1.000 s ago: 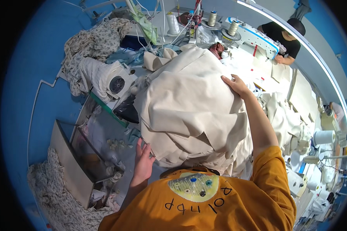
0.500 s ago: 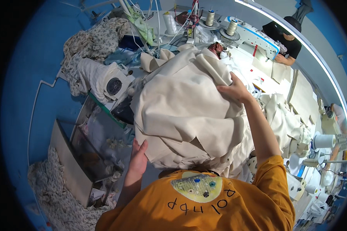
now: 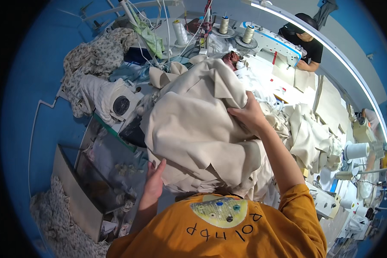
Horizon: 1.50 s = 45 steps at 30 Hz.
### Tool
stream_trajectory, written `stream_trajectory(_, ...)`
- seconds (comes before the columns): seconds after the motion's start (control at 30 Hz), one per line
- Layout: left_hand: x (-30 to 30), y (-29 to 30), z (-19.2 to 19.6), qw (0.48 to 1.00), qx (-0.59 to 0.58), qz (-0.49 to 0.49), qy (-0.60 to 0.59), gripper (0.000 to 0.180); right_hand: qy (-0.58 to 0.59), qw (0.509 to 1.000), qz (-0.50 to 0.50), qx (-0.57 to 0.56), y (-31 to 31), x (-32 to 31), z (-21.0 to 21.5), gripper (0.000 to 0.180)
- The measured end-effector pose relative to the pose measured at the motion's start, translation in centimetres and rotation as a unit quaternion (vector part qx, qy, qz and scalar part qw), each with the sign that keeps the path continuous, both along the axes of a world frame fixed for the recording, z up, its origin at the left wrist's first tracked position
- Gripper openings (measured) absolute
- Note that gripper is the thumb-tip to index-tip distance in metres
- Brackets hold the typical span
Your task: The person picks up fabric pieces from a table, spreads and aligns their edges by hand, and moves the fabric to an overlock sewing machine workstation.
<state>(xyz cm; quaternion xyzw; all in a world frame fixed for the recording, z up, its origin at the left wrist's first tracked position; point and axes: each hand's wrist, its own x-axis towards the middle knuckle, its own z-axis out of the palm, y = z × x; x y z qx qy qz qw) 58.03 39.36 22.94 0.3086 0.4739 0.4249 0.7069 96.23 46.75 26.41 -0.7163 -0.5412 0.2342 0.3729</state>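
A large heap of beige fabric (image 3: 189, 124) lies bunched and folded in front of me, one folded flap hanging near its upper right. My right hand (image 3: 249, 115) grips that side, its thumb on top and its other fingers partly hidden by the cloth. At the heap's lower left edge is my left hand (image 3: 154, 180), the cloth's border between thumb and fingers. Cut edges of several layers show along the near side.
Thread cones (image 3: 180, 33) and a white sewing machine (image 3: 273, 41) stand at the back, where a co-worker (image 3: 307, 41) sits. More beige pieces (image 3: 309, 133) lie to the right. Patterned cloth (image 3: 99, 53) is piled at far left, above a bin (image 3: 79, 189). A lamp strip (image 3: 344, 62) crosses the right.
My right hand has drawn the fabric's upper right side slightly toward me, and the folded flap has shifted with it. My left hand stays at the lower left edge. The whole view has turned slightly.
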Motion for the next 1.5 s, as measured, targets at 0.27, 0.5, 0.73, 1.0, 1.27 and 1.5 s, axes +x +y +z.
stream_trajectory(0.27, -0.8, 0.4, 0.3, 1.000, 0.012, -0.020, -0.007, 0.062, 0.130, 0.985, 0.028, -0.111, 0.7, 1.4, 2.2, 0.045)
stream_trajectory(0.5, -3.1, 0.9, 0.0, 0.993, -0.006, -0.082, -0.081, 0.060, 0.436, 0.895, 0.083, -0.050, -2.9, -1.4, 12.9, 0.033)
stream_trajectory(0.73, -5.0, 1.4, 0.8, 0.984, 0.115, -0.041, 0.131, 0.082, 0.313, 0.941, 0.112, -0.067, -3.8, -9.0, 20.2, 0.027)
stream_trajectory(1.0, -5.4, 6.2, 1.1, 0.845, 0.439, -0.074, 0.296, 0.104, 0.042, 0.943, 0.323, 0.067, -10.6, -21.3, 19.0, 0.034)
stream_trajectory(1.27, -8.2, 10.0, -6.4, 0.870, 0.426, -0.053, 0.242, 0.107, 0.071, 0.911, 0.384, 0.132, -14.1, -22.5, 17.3, 0.031)
stream_trajectory(1.5, -1.9, 7.0, 0.4, 0.771, 0.556, -0.008, 0.309, 0.117, 0.205, 0.918, 0.327, 0.095, -6.9, -13.1, 18.1, 0.036)
